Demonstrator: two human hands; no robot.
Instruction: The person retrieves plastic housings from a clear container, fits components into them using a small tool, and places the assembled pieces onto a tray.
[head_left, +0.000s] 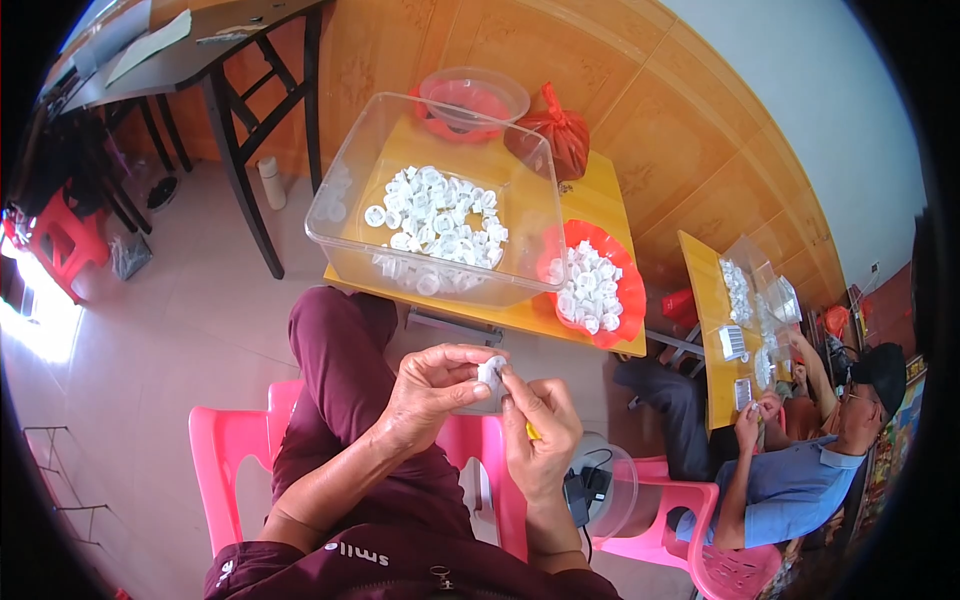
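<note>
My left hand [425, 390] pinches a small white round plastic piece [489, 372] between thumb and fingers, above my lap. Close against it, the fingers of my right hand [543, 440] are curled, with a fingertip at the piece. A bit of a yellow object [533, 432] shows inside my right grip; the rest is hidden, so its kind cannot be made out. Beyond my hands, a large clear plastic bin [345, 262] on the table holds many similar white pieces [440, 215]. Beside it, a red scalloped dish [632, 300] holds a heap of them.
The yellow table [610, 205] also bears a tied red bag [560, 135] and a clear-rimmed red bowl [470, 100]. On my right, a person [790, 480] in blue works at another yellow table [705, 300]. A clear tub [615, 490] with black cabled devices stands by my right arm.
</note>
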